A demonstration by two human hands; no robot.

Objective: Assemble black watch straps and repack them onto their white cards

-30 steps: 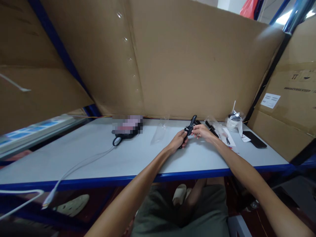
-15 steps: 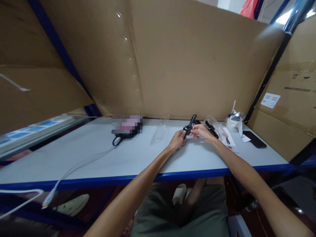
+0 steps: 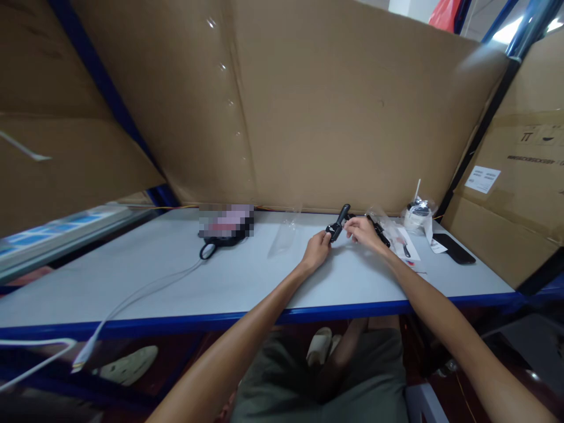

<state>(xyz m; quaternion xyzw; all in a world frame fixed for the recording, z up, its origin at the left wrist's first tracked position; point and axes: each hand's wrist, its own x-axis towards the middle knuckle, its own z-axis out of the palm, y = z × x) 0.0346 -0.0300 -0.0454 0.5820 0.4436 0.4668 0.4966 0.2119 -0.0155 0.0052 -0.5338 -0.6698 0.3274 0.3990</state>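
My left hand (image 3: 317,249) is closed around the lower end of a slim black handle-shaped tool (image 3: 338,222), which tilts up and away over the white table (image 3: 176,288). My right hand (image 3: 362,230) is just right of it, fingers pinched near the tool's middle; what they grip is too small to make out. A second black tool (image 3: 378,230) lies on the table just beyond my right hand.
A clear plastic bag (image 3: 286,235) lies left of my hands. A blurred dark item with a ring (image 3: 224,226) and a white cable (image 3: 127,305) sit further left. A printed leaflet (image 3: 403,244), a bagged white roll (image 3: 416,216) and a dark phone (image 3: 453,248) are at right. Cardboard walls (image 3: 330,106) surround the table.
Both hands have shifted slightly away from me with the black tool. My right hand has slid a little to the right along it.
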